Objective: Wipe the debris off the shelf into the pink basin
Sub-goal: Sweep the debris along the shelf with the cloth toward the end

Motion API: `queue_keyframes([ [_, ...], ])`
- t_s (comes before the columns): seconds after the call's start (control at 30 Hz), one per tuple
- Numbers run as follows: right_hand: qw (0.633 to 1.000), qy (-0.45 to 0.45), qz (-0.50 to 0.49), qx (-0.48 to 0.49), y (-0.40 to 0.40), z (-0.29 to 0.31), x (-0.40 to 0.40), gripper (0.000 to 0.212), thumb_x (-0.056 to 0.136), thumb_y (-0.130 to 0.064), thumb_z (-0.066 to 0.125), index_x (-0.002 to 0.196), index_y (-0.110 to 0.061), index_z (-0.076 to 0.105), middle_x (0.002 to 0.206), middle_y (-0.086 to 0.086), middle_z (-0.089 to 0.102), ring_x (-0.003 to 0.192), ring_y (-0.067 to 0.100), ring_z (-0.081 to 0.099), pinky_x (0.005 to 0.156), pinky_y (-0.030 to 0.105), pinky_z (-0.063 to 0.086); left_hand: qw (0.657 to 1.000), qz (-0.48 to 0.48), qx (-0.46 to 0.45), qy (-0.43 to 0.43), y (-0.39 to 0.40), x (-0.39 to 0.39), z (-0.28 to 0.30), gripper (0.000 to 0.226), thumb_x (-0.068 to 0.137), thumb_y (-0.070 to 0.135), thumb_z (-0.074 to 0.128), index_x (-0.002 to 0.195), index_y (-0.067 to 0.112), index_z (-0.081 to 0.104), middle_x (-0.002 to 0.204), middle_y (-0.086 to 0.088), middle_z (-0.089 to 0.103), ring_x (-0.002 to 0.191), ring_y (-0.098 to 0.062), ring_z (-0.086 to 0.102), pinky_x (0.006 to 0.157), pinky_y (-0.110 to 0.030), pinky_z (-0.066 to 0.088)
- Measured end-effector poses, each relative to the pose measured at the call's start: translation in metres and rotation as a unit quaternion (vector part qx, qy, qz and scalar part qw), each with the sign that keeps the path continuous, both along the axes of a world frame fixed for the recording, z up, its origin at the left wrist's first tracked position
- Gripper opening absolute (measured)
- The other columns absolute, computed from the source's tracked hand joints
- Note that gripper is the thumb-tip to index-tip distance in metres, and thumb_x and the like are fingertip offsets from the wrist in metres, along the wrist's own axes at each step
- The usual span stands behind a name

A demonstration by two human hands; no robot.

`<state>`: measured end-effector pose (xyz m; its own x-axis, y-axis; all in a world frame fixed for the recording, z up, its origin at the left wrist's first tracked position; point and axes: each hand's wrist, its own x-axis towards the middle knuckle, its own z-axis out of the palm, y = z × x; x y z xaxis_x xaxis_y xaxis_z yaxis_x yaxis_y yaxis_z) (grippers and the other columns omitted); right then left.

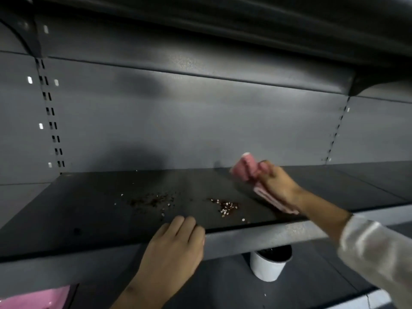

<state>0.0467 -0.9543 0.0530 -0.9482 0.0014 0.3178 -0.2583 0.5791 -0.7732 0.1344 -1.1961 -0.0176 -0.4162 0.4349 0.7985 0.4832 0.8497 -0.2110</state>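
Brown and white debris lies on the dark shelf [93, 210] in two patches: a wide scatter [151, 201] left of centre and a denser heap [226, 207] to its right. My right hand [276, 186] is shut on a pink cloth [252, 168], held just above the shelf's right part, right of the heap; one end of the cloth hangs down below the hand. My left hand [176, 248] rests on the shelf's front lip, fingers curled over the edge, holding nothing. A corner of the pink basin [35, 298] shows at the bottom left, below the shelf.
A white cup [269, 265] with dark contents stands on the lower shelf, under the front lip. A grey back panel with slotted uprights [51, 117] rises behind. Another shelf [200, 63] overhangs above.
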Motion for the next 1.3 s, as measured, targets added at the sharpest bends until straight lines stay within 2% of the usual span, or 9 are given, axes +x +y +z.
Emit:
queue_keyframes([
  [0.2, 0.958, -0.127, -0.158, 0.202, 0.035, -0.018, 0.010, 0.025, 0.091, -0.018, 0.045, 0.108, -0.001, 0.054, 0.120, 0.027, 0.059, 0.109, 0.036, 0.056, 0.085, 0.034, 0.039, 1.000, 0.019, 0.011, 0.008, -0.050, 0.006, 0.000, 0.025, 0.075, 0.019, 0.043, 0.054, 0.015, 0.056, 0.058, -0.001, 0.051, 0.056, -0.019, 0.050, 0.045, -0.027, 0.045],
  [0.33, 0.966, -0.113, -0.119, 0.198, -0.009, -0.016, 0.017, 0.020, 0.089, -0.024, 0.046, 0.100, -0.013, 0.059, 0.121, 0.023, 0.061, 0.112, 0.034, 0.056, 0.083, 0.029, 0.037, 0.999, 0.025, 0.015, 0.024, -0.075, 0.008, -0.002, 0.027, 0.078, 0.022, 0.042, 0.057, 0.012, 0.056, 0.060, -0.004, 0.052, 0.067, -0.019, 0.035, 0.046, -0.031, 0.047],
  [0.47, 0.970, -0.128, -0.069, 0.196, -0.062, -0.023, 0.018, 0.042, 0.092, -0.031, 0.041, 0.131, -0.018, 0.043, 0.137, 0.013, 0.051, 0.125, 0.026, 0.048, 0.104, 0.031, 0.035, 0.999, 0.040, 0.000, 0.034, -0.088, 0.008, -0.003, 0.025, 0.077, 0.019, 0.040, 0.056, 0.013, 0.055, 0.061, -0.004, 0.051, 0.068, -0.018, 0.034, 0.050, -0.030, 0.042],
  [0.57, 0.978, -0.106, -0.012, 0.178, -0.101, -0.023, 0.023, 0.038, 0.093, -0.030, 0.038, 0.127, -0.016, 0.046, 0.138, 0.011, 0.050, 0.120, 0.022, 0.051, 0.099, 0.027, 0.035, 0.998, 0.044, -0.006, 0.041, -0.088, 0.008, -0.006, 0.024, 0.075, 0.016, 0.040, 0.056, 0.013, 0.054, 0.060, -0.004, 0.051, 0.068, -0.018, 0.034, 0.052, -0.030, 0.041],
  [0.73, 0.984, -0.099, 0.038, 0.143, -0.128, -0.028, 0.021, 0.023, 0.092, -0.016, 0.037, 0.108, -0.012, 0.053, 0.112, 0.017, 0.063, 0.103, 0.026, 0.057, 0.080, 0.023, 0.035, 0.998, 0.052, 0.010, 0.031, -0.082, 0.007, -0.006, 0.026, 0.075, 0.016, 0.040, 0.054, 0.012, 0.054, 0.058, -0.005, 0.052, 0.058, -0.022, 0.050, 0.048, -0.028, 0.044],
  [0.93, 0.995, -0.049, -0.087, -0.031, -0.069, -0.013, -0.017, 0.013, 0.091, -0.020, 0.045, 0.091, -0.012, 0.055, 0.101, 0.014, 0.065, 0.097, 0.026, 0.060, 0.093, 0.042, 0.047, 0.997, 0.044, 0.009, 0.062, -0.083, 0.002, -0.007, 0.031, 0.077, 0.014, 0.041, 0.051, 0.011, 0.057, 0.057, -0.007, 0.057, 0.066, -0.019, 0.036, 0.050, -0.028, 0.041],
  [1.07, 0.980, -0.101, -0.156, 0.069, -0.043, -0.025, -0.046, 0.034, 0.092, -0.030, 0.043, 0.105, -0.001, 0.054, 0.116, 0.025, 0.062, 0.104, 0.031, 0.058, 0.094, 0.042, 0.043, 0.995, 0.044, 0.013, 0.086, -0.082, -0.002, -0.010, 0.054, 0.092, 0.014, 0.027, 0.049, 0.010, 0.060, 0.059, -0.008, 0.062, 0.069, -0.018, 0.037, 0.060, -0.031, 0.033],
  [1.23, 0.982, -0.103, -0.032, 0.156, -0.102, -0.024, -0.065, 0.035, 0.093, -0.027, 0.038, 0.117, -0.006, 0.050, 0.127, 0.021, 0.057, 0.116, 0.035, 0.054, 0.095, 0.035, 0.041, 0.995, 0.064, 0.001, 0.082, -0.082, -0.002, -0.009, 0.043, 0.085, 0.015, 0.036, 0.051, 0.012, 0.061, 0.061, -0.008, 0.064, 0.070, -0.020, 0.038, 0.060, -0.030, 0.032],
  [1.3, 0.981, -0.079, 0.041, 0.171, -0.125, -0.026, -0.060, 0.023, 0.095, -0.023, 0.034, 0.109, -0.015, 0.051, 0.123, 0.018, 0.059, 0.106, 0.027, 0.057, 0.088, 0.030, 0.041, 0.995, 0.066, 0.001, 0.075, -0.081, -0.001, -0.009, 0.036, 0.080, 0.017, 0.041, 0.052, 0.011, 0.062, 0.061, -0.007, 0.064, 0.070, -0.021, 0.037, 0.060, -0.030, 0.032],
])
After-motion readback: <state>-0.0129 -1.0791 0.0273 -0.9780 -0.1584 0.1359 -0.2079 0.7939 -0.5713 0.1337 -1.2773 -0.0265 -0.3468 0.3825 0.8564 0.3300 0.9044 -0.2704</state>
